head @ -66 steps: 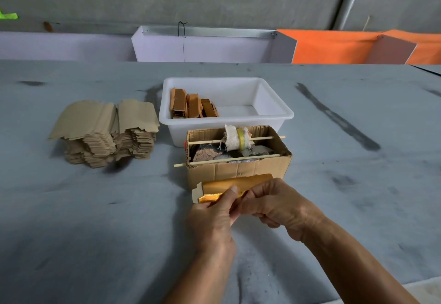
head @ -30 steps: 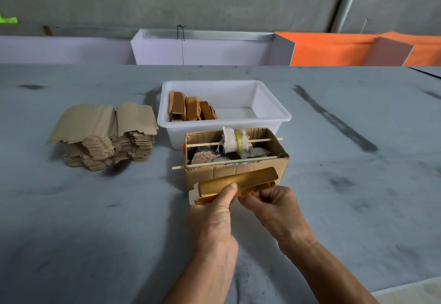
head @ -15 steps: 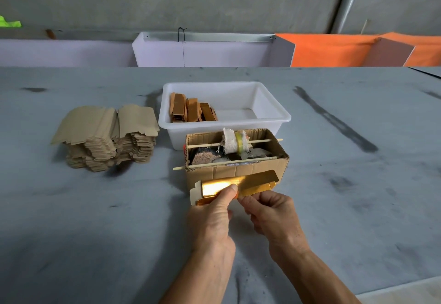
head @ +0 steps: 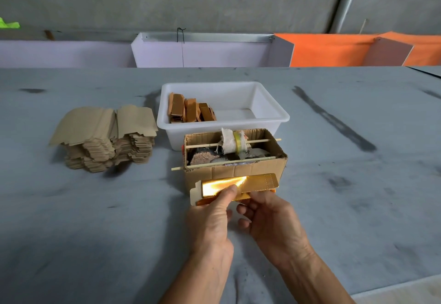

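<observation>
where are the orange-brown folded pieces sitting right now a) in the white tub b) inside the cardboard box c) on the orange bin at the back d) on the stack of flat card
a: the orange-brown folded pieces stand at the left end of the white tub, behind the cardboard box; the left hand and right hand hold only a gold card.

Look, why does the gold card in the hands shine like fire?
In the head view, the gold card is shiny, so light bounces off its left half as white-yellow glare that hides the surface there; the left hand and right hand hold it; the dull brown cardboard stack shows no glare, only a soft shadow.
</observation>
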Action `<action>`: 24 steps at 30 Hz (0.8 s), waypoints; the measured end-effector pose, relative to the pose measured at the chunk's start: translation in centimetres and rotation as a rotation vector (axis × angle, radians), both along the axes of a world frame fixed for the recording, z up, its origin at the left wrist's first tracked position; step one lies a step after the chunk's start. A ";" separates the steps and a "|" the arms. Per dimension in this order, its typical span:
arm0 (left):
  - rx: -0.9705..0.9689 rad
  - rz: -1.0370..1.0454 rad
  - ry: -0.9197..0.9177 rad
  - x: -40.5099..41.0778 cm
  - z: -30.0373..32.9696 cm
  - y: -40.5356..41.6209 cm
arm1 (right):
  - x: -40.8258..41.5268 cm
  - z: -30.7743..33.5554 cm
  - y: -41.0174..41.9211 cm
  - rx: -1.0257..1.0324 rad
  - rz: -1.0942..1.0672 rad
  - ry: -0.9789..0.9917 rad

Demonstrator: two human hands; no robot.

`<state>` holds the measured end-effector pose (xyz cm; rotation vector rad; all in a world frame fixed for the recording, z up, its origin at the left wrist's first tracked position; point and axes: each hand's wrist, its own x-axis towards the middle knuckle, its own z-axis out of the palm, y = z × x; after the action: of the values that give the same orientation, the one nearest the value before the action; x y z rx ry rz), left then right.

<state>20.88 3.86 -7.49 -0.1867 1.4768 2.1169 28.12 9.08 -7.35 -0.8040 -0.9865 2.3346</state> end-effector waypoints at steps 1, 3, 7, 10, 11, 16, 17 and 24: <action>-0.001 -0.008 -0.003 0.0 -0.1 0.0 | -0.1 0.0 0.0 0.002 -0.008 -0.009; 0.012 -0.035 -0.017 0.1 -0.1 0.0 | -0.3 -0.1 -0.1 0.009 -0.049 -0.036; 0.029 -0.120 -0.056 -0.1 -0.1 -0.2 | -0.6 0.0 0.1 0.005 -0.124 -0.063; 0.040 -0.167 -0.078 0.0 -0.1 -0.5 | -0.5 0.0 0.1 0.016 -0.163 -0.109; 0.038 -0.181 -0.075 0.1 -0.1 -0.5 | -0.5 0.0 0.2 0.021 -0.166 -0.126; 0.044 -0.156 -0.070 0.5 0.1 -0.6 | -0.2 0.7 0.5 -0.048 -0.112 -0.114; 0.051 -0.151 -0.067 0.5 0.2 -0.6 | -0.1 0.8 0.5 -0.050 -0.089 -0.097; 0.064 -0.169 -0.057 0.8 0.3 -0.8 | 0.4 0.6 0.2 0.109 -0.106 -0.160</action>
<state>21.73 3.02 -7.19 -0.0946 1.3416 2.0037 28.47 9.31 -6.78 -0.9861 -1.0996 2.1333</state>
